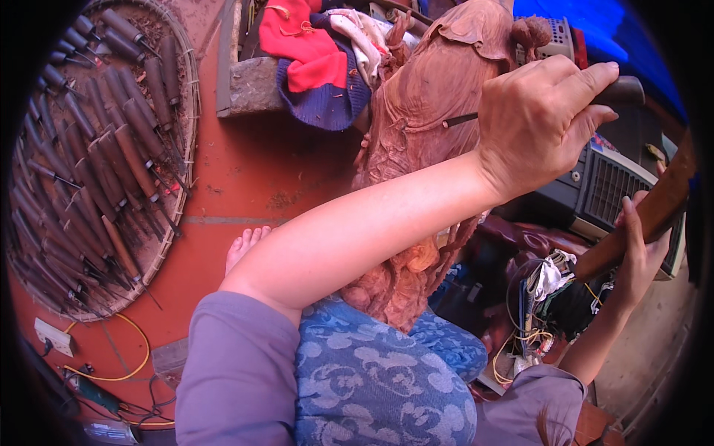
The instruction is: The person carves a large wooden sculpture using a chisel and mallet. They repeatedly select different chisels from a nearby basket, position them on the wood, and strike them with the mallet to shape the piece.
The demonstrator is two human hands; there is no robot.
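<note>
My left hand [547, 115] is closed around a carving chisel in the upper right. The chisel's dark handle [625, 91] sticks out past my thumb, and its thin blade [461, 119] points left over a reddish-brown wood carving [439, 93]. The carving has draped folds and leans between my legs; my left forearm hides part of its middle. At the right, my right hand [645, 241] grips a brown wooden mallet [673, 178], raised and slanting, apart from the chisel. Its far end runs into the dark rim of the picture.
A round woven tray [182, 141] at the left holds many dark-handled chisels. Red and blue cloths [316, 67] lie on a wooden block [256, 85]. A grey vented machine [606, 186] and tangled wires [539, 338] are at the right. A power strip [53, 336] with yellow cable lies lower left.
</note>
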